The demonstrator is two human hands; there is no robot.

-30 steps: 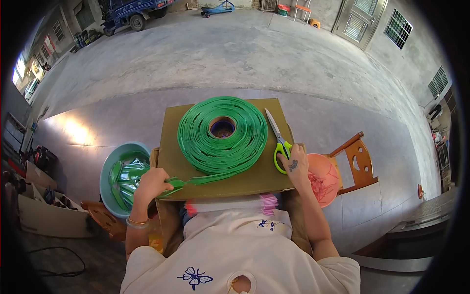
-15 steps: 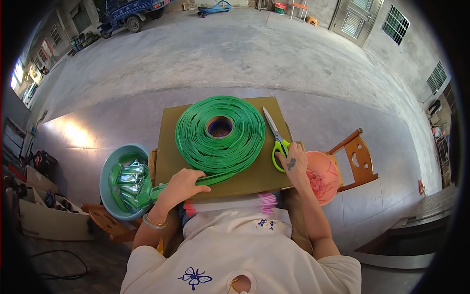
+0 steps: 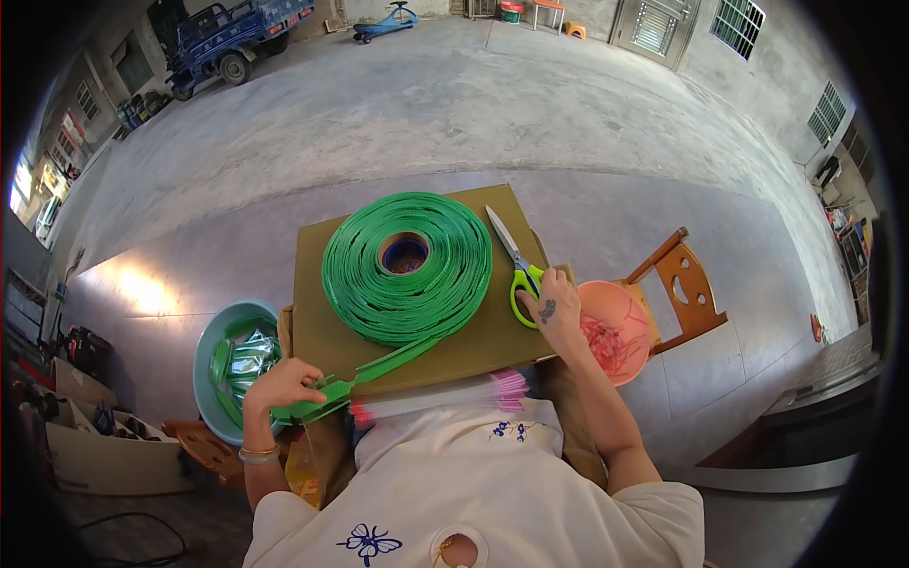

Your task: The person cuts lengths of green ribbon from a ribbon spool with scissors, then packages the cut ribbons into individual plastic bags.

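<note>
A big coil of flat green strip (image 3: 454,293) lies on a brown board (image 3: 317,284) in front of me. Its loose end runs off the near side to my left hand (image 3: 284,386), whose fingers are closed on the strip at the board's left front corner. At the right side, my right hand (image 3: 554,308) grips the lime-green handles of a pair of scissors (image 3: 511,244), blades pointing away from me. Across my lap is a bundle of thin clear strips with pink ends (image 3: 445,402).
Left of the board stands a blue tub (image 3: 204,364) holding green strips and shiny wrapping. A pink basin (image 3: 639,312) with red scraps sits on the right, by a wooden chair (image 3: 696,293). Farther off are a blue three-wheeled truck (image 3: 232,38) and a ride-on toy (image 3: 386,24).
My left hand has moved left and toward me, drawing the green strip out from the coil. My right hand stays at the scissors' handles. The whole view has shifted slightly.
</note>
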